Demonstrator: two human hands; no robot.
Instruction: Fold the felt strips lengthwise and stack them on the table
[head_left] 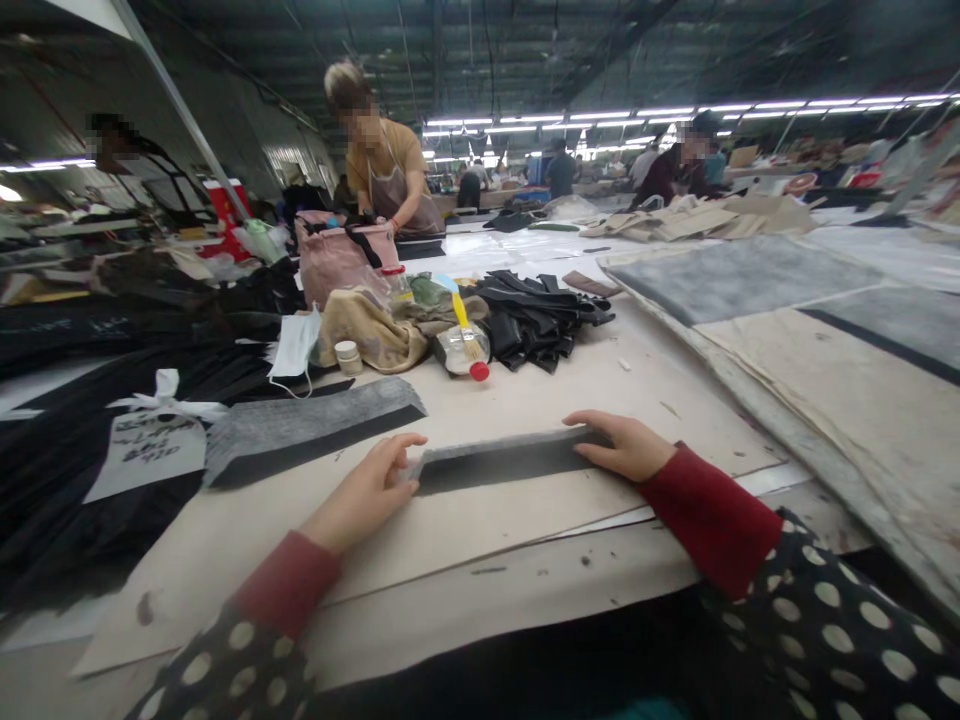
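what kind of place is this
Likely a garment or leather-goods workshop: stacks of cut black pieces, a brush with a yellow handle, and people working at other long tables under rows of tube lights.

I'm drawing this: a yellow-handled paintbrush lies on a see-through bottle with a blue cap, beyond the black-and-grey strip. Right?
Not quite: the head view shows the cap is red, not blue. The yellow-handled paintbrush does lie on the see-through bottle, beyond the black-and-grey strip.

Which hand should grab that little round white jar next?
Left, I think: the jar stands nearer the left hand; the right hand is farther off, at the flat black strip's right end.
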